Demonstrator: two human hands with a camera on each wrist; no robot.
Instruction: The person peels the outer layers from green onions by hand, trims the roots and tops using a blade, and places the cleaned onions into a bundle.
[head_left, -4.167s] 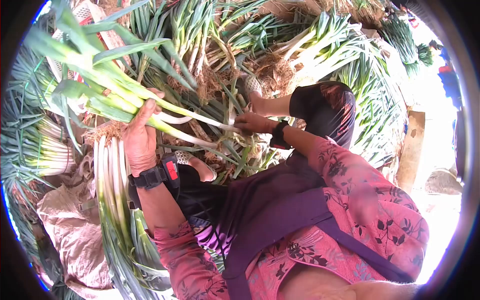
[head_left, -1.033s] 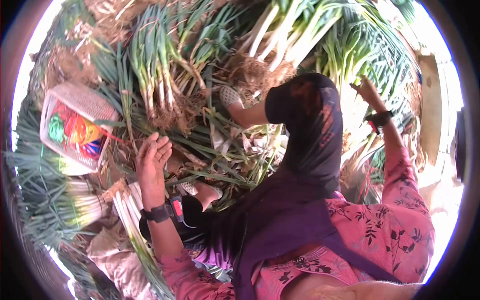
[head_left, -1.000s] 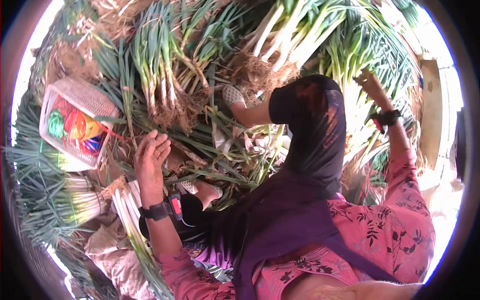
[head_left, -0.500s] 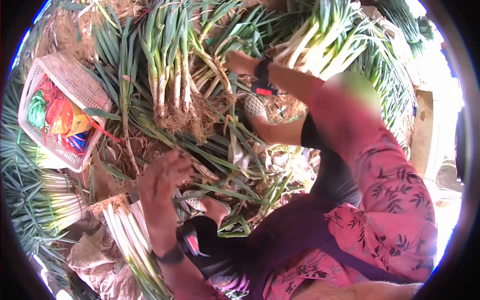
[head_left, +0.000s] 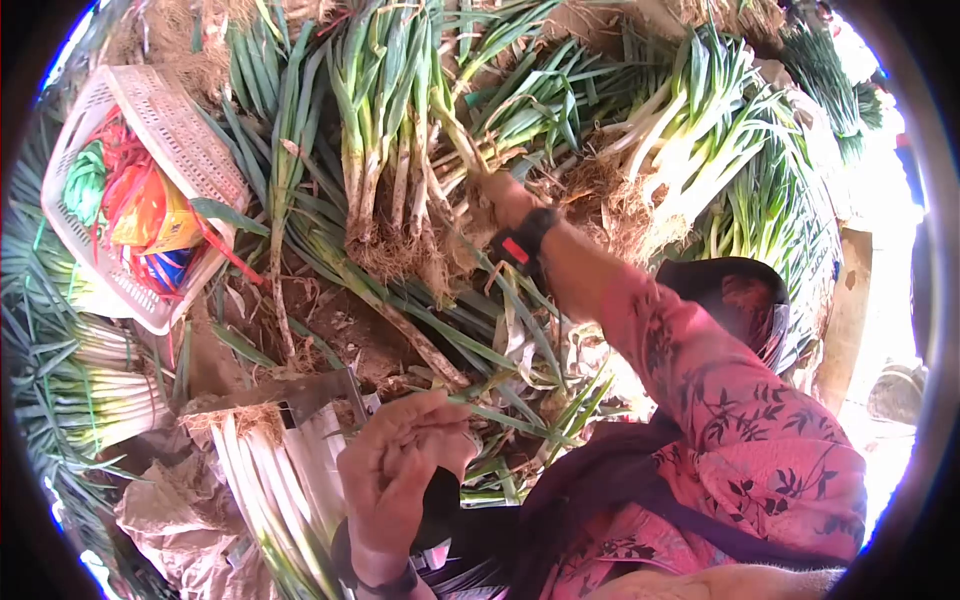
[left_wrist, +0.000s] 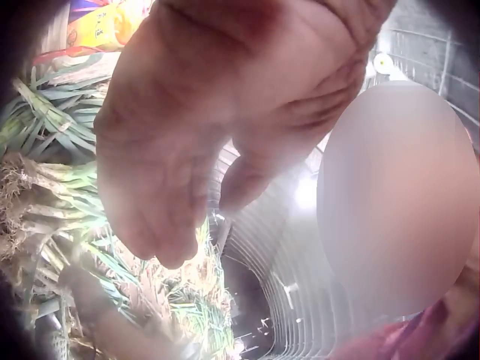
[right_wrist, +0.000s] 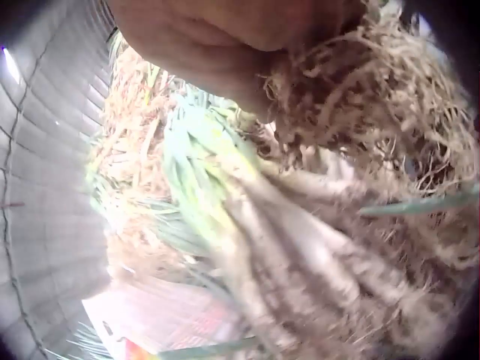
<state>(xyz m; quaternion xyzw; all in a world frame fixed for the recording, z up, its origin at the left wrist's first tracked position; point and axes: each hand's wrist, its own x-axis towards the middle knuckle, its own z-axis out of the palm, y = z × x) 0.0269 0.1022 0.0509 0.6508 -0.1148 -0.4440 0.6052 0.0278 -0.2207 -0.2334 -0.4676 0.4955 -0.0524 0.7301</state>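
In the head view the left hand (head_left: 400, 465) is raised near the lap, with loosely bent fingers and nothing held. It fills the top of the left wrist view (left_wrist: 217, 112). Below and left of it lies a row of white-stemmed leeks (head_left: 265, 490) with trimmed-looking ends beside a flat metal edge (head_left: 345, 395). The right hand (head_left: 510, 200) reaches forward to the roots and lower stalks of a loose leek bunch (head_left: 395, 120). In the right wrist view that hand (right_wrist: 240, 37) touches or adjoins tangled roots (right_wrist: 375, 97); its fingertips are hidden, so a grip cannot be confirmed.
A white basket (head_left: 215, 130) with coloured ties and bags stands at the left. Tied leek bundles (head_left: 105, 395) lie below it, near a crumpled sack (head_left: 190, 525). More rooted leeks (head_left: 690, 130) lie upper right, beside a wooden board (head_left: 845, 300). Loose leaves litter the ground.
The right hand has moved from the leeks at the far right across to the middle bunch. The left hand has shifted down and right in the head view, its fingers more bent; earlier it held several leeks.
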